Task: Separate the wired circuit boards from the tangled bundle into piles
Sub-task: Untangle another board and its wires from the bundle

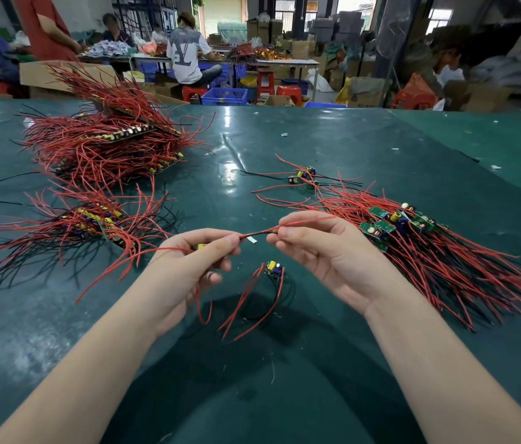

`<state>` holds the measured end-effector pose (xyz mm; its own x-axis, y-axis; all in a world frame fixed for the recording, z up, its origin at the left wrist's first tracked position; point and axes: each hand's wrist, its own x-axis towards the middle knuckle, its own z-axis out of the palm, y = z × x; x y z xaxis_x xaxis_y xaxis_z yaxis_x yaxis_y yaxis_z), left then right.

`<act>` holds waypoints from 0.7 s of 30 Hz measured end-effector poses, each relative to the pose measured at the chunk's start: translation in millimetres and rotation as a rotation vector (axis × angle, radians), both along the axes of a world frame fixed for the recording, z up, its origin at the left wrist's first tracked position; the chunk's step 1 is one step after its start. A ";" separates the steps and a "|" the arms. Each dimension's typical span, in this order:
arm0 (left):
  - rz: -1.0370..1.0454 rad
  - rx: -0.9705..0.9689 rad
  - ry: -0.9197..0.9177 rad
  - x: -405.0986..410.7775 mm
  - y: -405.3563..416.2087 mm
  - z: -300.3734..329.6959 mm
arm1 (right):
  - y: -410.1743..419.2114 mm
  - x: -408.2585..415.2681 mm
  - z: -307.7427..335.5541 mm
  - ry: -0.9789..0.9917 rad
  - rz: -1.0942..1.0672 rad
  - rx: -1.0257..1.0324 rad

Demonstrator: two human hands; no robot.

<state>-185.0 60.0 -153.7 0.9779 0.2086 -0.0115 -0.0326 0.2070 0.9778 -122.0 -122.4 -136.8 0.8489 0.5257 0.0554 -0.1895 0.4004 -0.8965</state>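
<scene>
My left hand [188, 261] grips a small circuit board with a yellow capacitor [201, 246], mostly hidden in the fingers. Its twisted red wires [259, 232] stretch to my right hand [320, 251], which pinches them between thumb and fingers. Below the hands a single wired board [273, 268] lies on the green table [284, 379]. To the right sprawls a tangled bundle of green boards and red wires [412, 238]. At the left lie a low pile [92, 219] and, further back, a tall stacked pile [108, 139].
A few loose wired boards [304, 176] lie at the centre right, beyond the hands. A small white scrap [251, 240] lies on the table under the stretched wires. Behind the table, people sit at other benches among cardboard boxes, blue crates and red stools.
</scene>
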 end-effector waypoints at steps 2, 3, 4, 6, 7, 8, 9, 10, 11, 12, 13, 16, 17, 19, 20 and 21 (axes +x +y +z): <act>0.020 0.022 -0.011 0.5 0.0 -0.7 | -0.6 -0.2 0.9 -0.043 -0.001 -0.031; 0.030 0.036 -0.019 0.6 0.3 -0.9 | -1.3 -0.2 1.4 -0.060 -0.003 -0.045; 0.040 0.050 -0.028 1.1 0.6 -1.3 | -2.1 -0.1 1.6 -0.073 -0.008 -0.055; 0.063 0.092 -0.052 1.5 1.6 -2.3 | -3.7 0.6 1.1 -0.107 -0.029 -0.087; 0.075 0.120 -0.066 1.7 2.2 -3.2 | -4.3 0.6 1.1 -0.126 -0.031 -0.104; 0.083 0.153 -0.077 1.6 2.5 -4.0 | -4.3 0.2 1.4 -0.138 -0.024 -0.109; 0.087 0.187 -0.086 1.5 2.8 -4.3 | -4.4 0.3 1.0 -0.150 -0.021 -0.112; 0.087 0.214 -0.092 1.4 3.1 -4.8 | -4.2 0.0 1.0 -0.159 -0.026 -0.117; 0.089 0.230 -0.094 1.4 3.4 -5.4 | -4.3 0.8 0.3 -0.171 -0.044 -0.134; 0.090 0.231 -0.094 1.7 3.8 -6.2 | -4.4 1.5 -0.1 -0.180 -0.068 -0.152; 0.089 0.222 -0.090 2.1 4.0 -6.8 | -5.1 3.1 -1.6 -0.188 -0.103 -0.175; 0.056 0.124 -0.073 2.8 3.3 -6.2 | -6.5 6.1 -3.0 -0.166 -0.168 -0.192; 0.040 0.058 -0.074 2.8 3.1 -5.5 | -7.0 7.3 -3.2 -0.154 -0.187 -0.174; 0.010 -0.080 -0.090 2.7 3.4 -3.4 | -6.8 9.0 -1.5 -0.113 -0.208 -0.115; 0.004 -0.125 -0.101 2.6 3.5 -2.0 | -6.8 9.5 -0.6 -0.090 -0.208 -0.077; 0.006 -0.156 -0.112 2.4 3.8 -1.1 | -7.2 10.1 -0.5 -0.069 -0.206 -0.040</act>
